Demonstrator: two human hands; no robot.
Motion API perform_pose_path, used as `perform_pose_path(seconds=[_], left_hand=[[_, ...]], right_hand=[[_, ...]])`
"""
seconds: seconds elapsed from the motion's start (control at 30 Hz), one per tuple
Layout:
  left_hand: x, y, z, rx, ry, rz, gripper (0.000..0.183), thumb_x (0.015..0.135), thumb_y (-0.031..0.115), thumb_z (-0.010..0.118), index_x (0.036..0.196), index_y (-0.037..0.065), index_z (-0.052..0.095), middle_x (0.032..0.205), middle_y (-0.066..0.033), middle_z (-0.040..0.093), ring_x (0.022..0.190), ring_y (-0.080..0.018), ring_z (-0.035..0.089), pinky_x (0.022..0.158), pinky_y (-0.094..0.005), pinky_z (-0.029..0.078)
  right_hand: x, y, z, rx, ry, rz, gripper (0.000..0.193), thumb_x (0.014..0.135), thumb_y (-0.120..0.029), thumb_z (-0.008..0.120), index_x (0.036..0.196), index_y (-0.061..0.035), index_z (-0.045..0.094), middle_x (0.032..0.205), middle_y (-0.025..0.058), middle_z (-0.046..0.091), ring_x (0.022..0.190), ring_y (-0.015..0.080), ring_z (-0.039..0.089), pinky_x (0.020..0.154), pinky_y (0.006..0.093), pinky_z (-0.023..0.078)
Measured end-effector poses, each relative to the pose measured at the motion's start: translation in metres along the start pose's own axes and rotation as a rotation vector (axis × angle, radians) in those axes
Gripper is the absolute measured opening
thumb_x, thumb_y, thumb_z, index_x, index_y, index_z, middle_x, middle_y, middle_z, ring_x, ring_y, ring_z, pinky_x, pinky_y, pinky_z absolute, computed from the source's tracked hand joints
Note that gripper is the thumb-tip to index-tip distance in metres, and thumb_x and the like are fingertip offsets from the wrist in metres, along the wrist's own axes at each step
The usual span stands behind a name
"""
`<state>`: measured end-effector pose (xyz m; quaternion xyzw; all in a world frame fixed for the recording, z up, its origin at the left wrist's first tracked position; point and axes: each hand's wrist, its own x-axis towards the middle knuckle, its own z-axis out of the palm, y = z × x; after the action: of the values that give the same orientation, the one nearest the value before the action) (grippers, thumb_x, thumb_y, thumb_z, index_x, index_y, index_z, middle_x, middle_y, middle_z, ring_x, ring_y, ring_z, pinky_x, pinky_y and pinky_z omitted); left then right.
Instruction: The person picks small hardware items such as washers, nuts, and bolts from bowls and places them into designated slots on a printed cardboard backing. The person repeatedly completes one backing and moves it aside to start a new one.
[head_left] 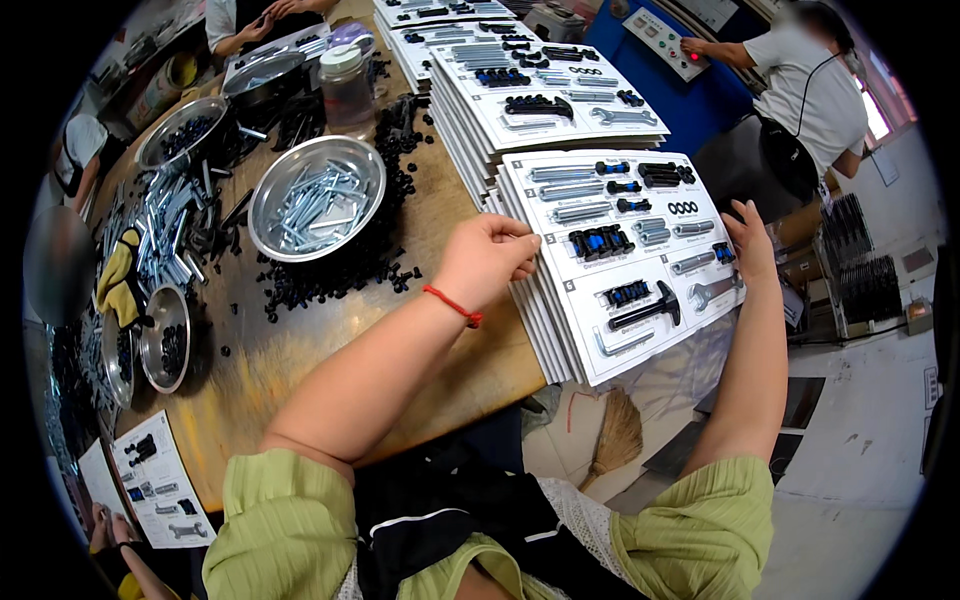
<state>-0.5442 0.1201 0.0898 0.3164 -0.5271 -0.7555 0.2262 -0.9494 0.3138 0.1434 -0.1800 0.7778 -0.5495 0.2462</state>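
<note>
At the table's right edge a stack of white hardware blister cards stands under the top blister card (600,260), which carries bolts, metal tubes, washers, an open-end wrench, a hex key and a black T-shaped piece. My left hand (488,258), with a red string at the wrist, pinches the left edge of this card, fingertips together. On the opposite edge my right hand (750,240) has its fingers curled at the card's rim; part of its grip is hidden. Just beyond is a second, taller stack of similar hardware cards (545,85).
A steel bowl (262,215) holds silver bolts; black fasteners lie around it on the wooden table (440,365). Further left are loose metal tubes (165,235), yellow gloves (120,275) and smaller bowls. A broom (615,430) is on the floor. A co-worker (820,100) touches a control panel (665,40).
</note>
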Motion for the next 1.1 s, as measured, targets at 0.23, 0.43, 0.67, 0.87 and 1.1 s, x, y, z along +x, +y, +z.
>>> perform_pose_path(seconds=[0.23,0.43,0.67,0.87,1.1], left_hand=[[-0.097,0.001,-0.121,0.075,0.188,0.178,0.021,0.093,0.013,0.065,0.109,-0.001,0.065,0.088,-0.0073,0.068,0.073,-0.0129,0.067,0.065,-0.0249,0.054],[-0.226,-0.045,-0.257,0.142,0.765,0.23,0.021,0.096,0.017,0.063,0.112,0.004,0.066,0.092,-0.004,0.067,0.082,-0.0109,0.065,0.072,-0.0245,0.051],[-0.312,-0.129,-0.345,0.973,1.595,0.069,0.039,0.087,0.021,0.068,0.119,0.001,0.062,0.127,-0.0152,0.058,0.122,-0.0289,0.052,0.101,-0.0402,0.042],[-0.453,-0.194,-0.449,1.089,2.006,-0.591,0.049,0.088,0.023,0.059,0.132,0.001,0.054,0.134,-0.0217,0.055,0.128,-0.0345,0.049,0.11,-0.0439,0.036],[-0.483,-0.185,-0.477,0.927,1.844,-0.938,0.043,0.098,0.032,0.041,0.133,0.014,0.058,0.135,-0.0147,0.058,0.122,-0.0331,0.057,0.102,-0.0448,0.044]], right_hand=[[-0.094,-0.036,0.019,-0.186,0.135,-0.644,0.056,0.102,-0.042,0.036,0.142,-0.005,0.046,0.145,0.0138,0.051,0.138,0.0249,0.04,0.113,0.041,0.021],[-0.178,-0.049,0.117,-0.063,-0.002,-1.284,0.056,0.101,-0.035,0.032,0.127,0.0093,0.054,0.13,0.0253,0.058,0.123,0.0318,0.054,0.105,0.0388,0.038],[-0.151,0.069,0.198,0.049,-0.487,-1.054,0.042,0.1,-0.025,0.042,0.112,0.011,0.06,0.113,0.0246,0.063,0.108,0.0337,0.059,0.1,0.0418,0.042],[-0.161,0.127,0.263,-0.026,-0.761,-0.867,0.035,0.102,-0.022,0.043,0.103,0.0061,0.063,0.105,0.0172,0.066,0.097,0.0246,0.059,0.084,0.0344,0.044],[-0.174,0.142,0.28,-0.093,-0.8,-0.821,0.026,0.099,-0.017,0.05,0.098,0.0044,0.064,0.097,0.0159,0.066,0.091,0.0257,0.061,0.083,0.0351,0.048]])
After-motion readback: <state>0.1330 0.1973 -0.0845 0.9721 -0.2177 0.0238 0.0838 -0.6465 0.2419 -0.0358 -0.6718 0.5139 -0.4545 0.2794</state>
